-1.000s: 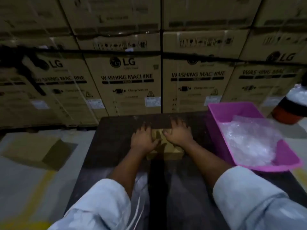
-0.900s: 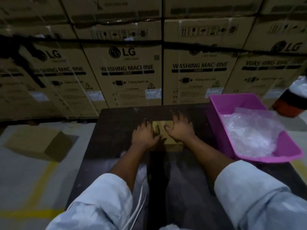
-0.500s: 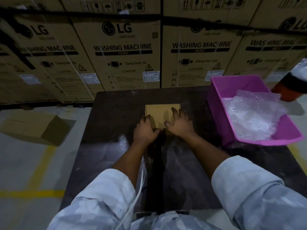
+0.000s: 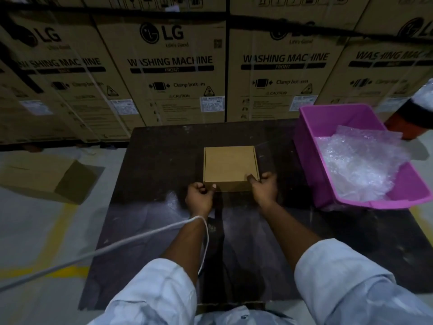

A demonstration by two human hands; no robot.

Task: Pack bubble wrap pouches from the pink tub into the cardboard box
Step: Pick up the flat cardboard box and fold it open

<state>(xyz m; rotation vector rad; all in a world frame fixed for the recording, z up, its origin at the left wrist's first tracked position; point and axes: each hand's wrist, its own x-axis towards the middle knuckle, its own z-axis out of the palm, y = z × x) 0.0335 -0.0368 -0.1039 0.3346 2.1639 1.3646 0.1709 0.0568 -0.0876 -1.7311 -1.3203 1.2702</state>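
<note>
A small brown cardboard box sits closed on the dark table, near its middle. My left hand is curled against the box's near left corner, thumb touching the front edge. My right hand grips the near right corner, thumb on the lid. The pink tub stands at the table's right side. Clear bubble wrap pouches are heaped inside it, toward its near end.
Stacked washing machine cartons form a wall right behind the table. An open cardboard carton lies on the floor at the left. A white cord hangs across my left forearm. A red and black object with plastic stands at far right.
Both hands slid back from the top of the box to its near corners, and the fingers curled. The lid is now uncovered. The camera tilted down.
</note>
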